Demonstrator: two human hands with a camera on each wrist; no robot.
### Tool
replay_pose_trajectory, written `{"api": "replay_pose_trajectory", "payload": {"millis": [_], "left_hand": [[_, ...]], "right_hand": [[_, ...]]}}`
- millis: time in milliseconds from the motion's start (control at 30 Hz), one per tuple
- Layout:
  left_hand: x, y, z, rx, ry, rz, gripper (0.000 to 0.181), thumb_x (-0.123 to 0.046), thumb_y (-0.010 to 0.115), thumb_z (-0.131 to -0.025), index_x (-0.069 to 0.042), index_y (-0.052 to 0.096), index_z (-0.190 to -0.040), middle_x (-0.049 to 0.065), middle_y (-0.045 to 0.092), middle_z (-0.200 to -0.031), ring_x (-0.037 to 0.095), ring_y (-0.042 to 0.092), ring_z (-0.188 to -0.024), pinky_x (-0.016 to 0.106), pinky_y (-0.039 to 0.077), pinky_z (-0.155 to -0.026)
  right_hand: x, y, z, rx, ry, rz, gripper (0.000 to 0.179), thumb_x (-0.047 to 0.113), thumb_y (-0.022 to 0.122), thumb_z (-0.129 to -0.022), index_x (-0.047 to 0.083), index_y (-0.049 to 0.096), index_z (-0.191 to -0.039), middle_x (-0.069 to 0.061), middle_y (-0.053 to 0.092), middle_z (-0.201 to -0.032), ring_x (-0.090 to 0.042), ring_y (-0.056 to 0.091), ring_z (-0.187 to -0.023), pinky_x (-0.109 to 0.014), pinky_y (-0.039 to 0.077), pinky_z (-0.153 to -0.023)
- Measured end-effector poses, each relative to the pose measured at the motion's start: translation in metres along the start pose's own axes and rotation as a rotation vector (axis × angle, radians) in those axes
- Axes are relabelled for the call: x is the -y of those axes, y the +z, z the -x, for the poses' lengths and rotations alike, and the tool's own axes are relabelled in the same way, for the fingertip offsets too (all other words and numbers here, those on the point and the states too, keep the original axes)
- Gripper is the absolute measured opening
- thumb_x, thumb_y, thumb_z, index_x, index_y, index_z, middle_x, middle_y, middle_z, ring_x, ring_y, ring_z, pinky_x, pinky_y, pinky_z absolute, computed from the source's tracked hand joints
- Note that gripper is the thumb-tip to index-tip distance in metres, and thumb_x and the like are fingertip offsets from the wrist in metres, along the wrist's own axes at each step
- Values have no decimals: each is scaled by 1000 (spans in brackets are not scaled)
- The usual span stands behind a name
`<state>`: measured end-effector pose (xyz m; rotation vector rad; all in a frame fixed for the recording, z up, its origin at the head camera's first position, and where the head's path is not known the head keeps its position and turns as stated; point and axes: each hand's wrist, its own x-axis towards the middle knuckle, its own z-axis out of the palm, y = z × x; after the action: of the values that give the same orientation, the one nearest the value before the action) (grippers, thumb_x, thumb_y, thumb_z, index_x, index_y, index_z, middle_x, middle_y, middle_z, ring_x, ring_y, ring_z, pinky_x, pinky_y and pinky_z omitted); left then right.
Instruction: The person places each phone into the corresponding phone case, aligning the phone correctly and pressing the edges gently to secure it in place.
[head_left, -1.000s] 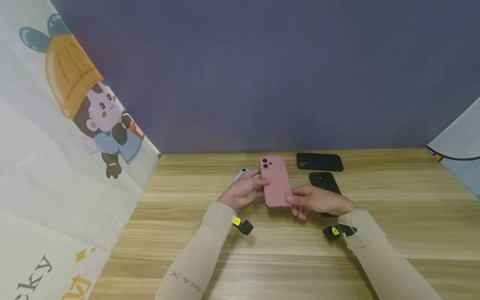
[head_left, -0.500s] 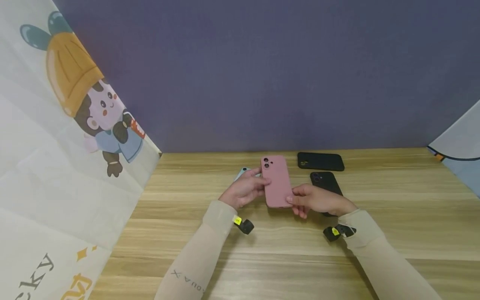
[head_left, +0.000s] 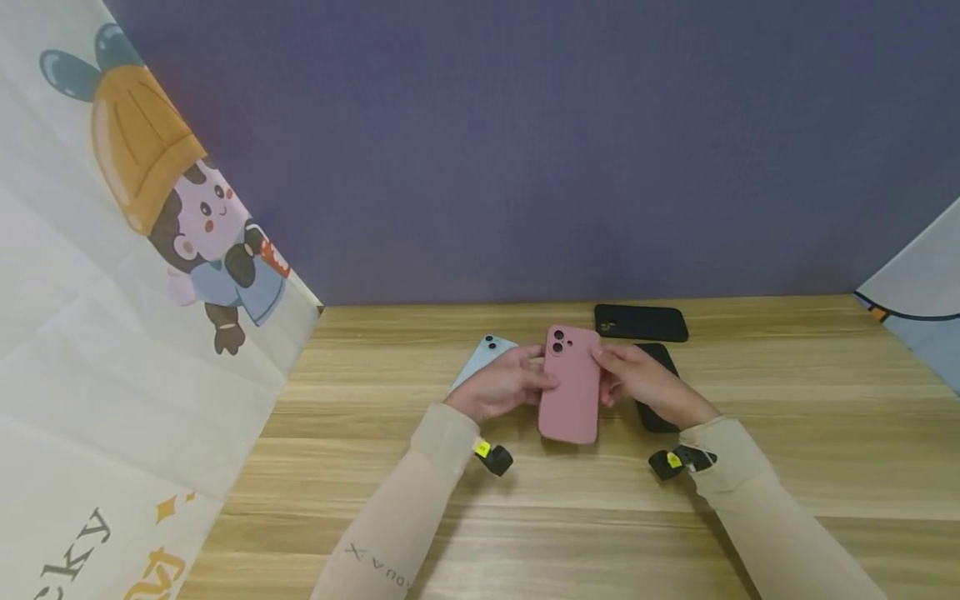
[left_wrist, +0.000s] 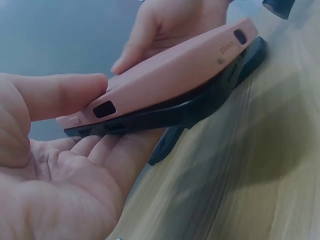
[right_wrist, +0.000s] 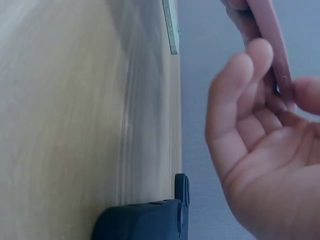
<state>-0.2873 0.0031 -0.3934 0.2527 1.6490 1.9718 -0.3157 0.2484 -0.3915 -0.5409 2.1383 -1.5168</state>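
A pink phone case [head_left: 570, 387] with camera holes is held above the table, back side up. My left hand [head_left: 506, 385] grips its left edge, thumb on top and fingers underneath. At its upper right corner, my right hand [head_left: 648, 379] pinches it between thumb and fingers. From the left wrist, a dark layer [left_wrist: 160, 115] with side cutouts shows directly under the pink case; I cannot tell whether it is a phone or a second case. A light blue phone [head_left: 480, 358] lies partly hidden behind my left hand.
One black phone case [head_left: 641, 323] lies crosswise at the table's back edge. Another black phone or case [head_left: 658, 417] is partly covered by my right hand. The wooden table [head_left: 600, 533] meets a dark blue wall panel [head_left: 525, 150].
Both hands have brought the pink case slightly right and nearer to me. My right hand has shifted from its lower right corner to its upper right. More of the light blue phone shows.
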Motion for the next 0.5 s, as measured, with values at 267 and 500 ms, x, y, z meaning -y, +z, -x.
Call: {"api": "replay_pose_trajectory", "payload": {"millis": [267, 500], "left_hand": [[0, 3, 1, 50, 5, -21, 61, 7, 55, -99, -6, 39, -156, 24, 66, -132, 13, 72, -97, 36, 60, -90], [0, 3, 1, 65, 6, -24, 62, 7, 55, -99, -8, 37, -157, 19, 72, -124, 13, 72, -96, 39, 59, -94]], "right_hand": [[2, -3, 1, -89, -39, -47, 44, 33, 38, -113, -7, 53, -121, 0, 57, -73, -13, 58, -63, -35, 58, -64], [1, -5, 0, -91, -35, -106, 42, 30, 40, -112, -8, 54, -125, 2, 57, -70, -10, 57, -61, -31, 56, -61]]}}
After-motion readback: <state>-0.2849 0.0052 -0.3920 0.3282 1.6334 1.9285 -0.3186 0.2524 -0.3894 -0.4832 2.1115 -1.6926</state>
